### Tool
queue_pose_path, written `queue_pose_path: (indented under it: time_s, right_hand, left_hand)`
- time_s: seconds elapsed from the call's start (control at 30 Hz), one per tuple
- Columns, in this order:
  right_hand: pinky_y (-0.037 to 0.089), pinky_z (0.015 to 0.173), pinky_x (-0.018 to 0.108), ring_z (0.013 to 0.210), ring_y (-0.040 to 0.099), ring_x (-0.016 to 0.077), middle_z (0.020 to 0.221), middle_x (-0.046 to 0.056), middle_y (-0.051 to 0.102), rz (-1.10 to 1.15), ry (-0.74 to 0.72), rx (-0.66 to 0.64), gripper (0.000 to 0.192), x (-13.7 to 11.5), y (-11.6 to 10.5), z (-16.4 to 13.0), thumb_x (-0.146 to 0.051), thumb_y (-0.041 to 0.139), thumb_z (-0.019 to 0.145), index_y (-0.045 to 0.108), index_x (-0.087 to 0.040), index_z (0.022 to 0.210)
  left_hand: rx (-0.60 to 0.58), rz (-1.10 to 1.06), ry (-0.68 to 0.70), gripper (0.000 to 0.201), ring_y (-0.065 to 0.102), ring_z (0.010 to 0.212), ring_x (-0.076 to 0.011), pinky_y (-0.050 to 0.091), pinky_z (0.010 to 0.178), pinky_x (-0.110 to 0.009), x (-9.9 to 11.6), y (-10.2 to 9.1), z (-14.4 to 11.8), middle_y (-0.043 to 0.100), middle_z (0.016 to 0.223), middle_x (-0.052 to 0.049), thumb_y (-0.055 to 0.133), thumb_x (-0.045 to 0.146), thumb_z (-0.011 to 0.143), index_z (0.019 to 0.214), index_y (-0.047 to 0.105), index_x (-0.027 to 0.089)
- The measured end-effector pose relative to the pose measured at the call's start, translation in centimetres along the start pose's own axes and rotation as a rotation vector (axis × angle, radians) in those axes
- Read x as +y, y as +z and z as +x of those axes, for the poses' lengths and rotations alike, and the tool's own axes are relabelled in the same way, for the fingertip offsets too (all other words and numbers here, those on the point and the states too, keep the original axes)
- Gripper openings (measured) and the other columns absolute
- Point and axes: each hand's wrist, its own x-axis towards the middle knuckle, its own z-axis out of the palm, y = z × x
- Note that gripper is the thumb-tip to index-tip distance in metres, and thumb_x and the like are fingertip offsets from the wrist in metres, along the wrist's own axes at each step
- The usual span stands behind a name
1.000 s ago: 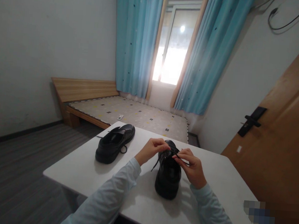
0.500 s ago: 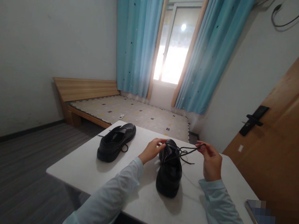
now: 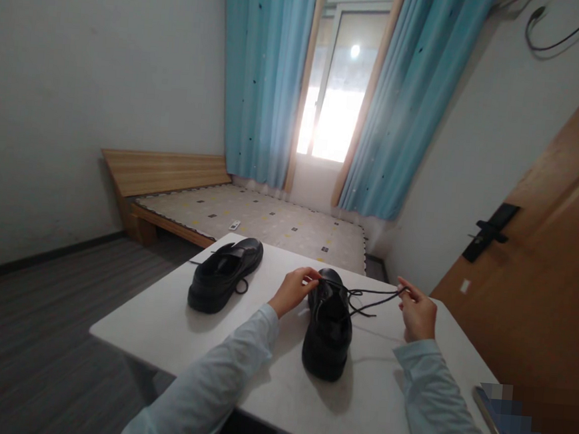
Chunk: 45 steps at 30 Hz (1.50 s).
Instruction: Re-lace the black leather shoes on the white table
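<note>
2 black shoes (image 3: 328, 327), 1 lace (image 3: 373, 296), 2 hands (image 3: 418, 314)

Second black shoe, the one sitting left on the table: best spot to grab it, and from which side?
Probably the heel collar of the left shoe: its opening faces up and the heel points toward the table edge nearest the person. Come from above with the left hand, avoiding the loose lace at its side.

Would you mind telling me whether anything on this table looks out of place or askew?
Only the far shoe: it lies apart, angled away, its lace trailing loose on the table. The near shoe stands straight between both hands.
</note>
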Motion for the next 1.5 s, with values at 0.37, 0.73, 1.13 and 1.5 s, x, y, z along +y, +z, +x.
queue_pose_path:
  time_s: [0.37, 0.73, 1.13, 1.5]
  right_hand:
    - [0.045, 0.082, 0.039, 0.084, 0.057, 0.021, 0.085, 0.007, 0.058, -0.261, -0.495, -0.422, 0.034, -0.8, 2.1, -2.4, -0.02, 0.041, 0.077, 0.071, -0.022, 0.095]
    - [0.03, 0.105, 0.045, 0.125, 0.041, 0.0254, 0.133, 0.009, 0.047, -0.147, -0.564, -0.764, 0.056, -3.2, 3.2, -5.7, -0.046, 0.054, 0.08, 0.042, -0.023, 0.13]
    - [0.032, 0.103, 0.046, 0.123, 0.042, 0.0245, 0.132, 0.01, 0.048, -0.043, -0.442, -0.845, 0.056, -2.2, 3.9, -5.7, -0.045, 0.055, 0.079, 0.042, -0.025, 0.129]
    - [0.029, 0.105, 0.046, 0.124, 0.041, 0.025, 0.132, 0.01, 0.047, -0.051, -0.456, -0.824, 0.058, -1.8, 4.1, -5.6, -0.046, 0.056, 0.078, 0.041, -0.023, 0.129]
  left_hand:
    - [0.028, -0.005, -0.002, 0.008, 0.059, 0.072, -0.0144, 0.047, 0.066, -0.026, -0.5, 0.2, 0.0, 0.065, 0.081, -0.002, 0.056, 0.02, 0.074, 0.08, 0.061, 0.018]
    - [0.062, -0.088, -0.056, 0.006, 0.06, 0.077, -0.0156, 0.047, 0.075, -0.029, -1.1, 0.4, 0.4, 0.064, 0.079, -0.004, 0.057, 0.02, 0.075, 0.078, 0.06, 0.016]
    - [0.076, -0.303, -0.115, 0.009, 0.061, 0.078, -0.0145, 0.048, 0.071, -0.028, -3.0, 1.0, 1.2, 0.065, 0.08, -0.005, 0.057, 0.023, 0.076, 0.078, 0.055, 0.015]
    - [0.128, -0.593, -0.198, 0.012, 0.06, 0.082, -0.013, 0.047, 0.075, -0.028, -1.0, -0.3, 1.0, 0.063, 0.084, -0.005, 0.055, 0.025, 0.078, 0.079, 0.05, 0.015]
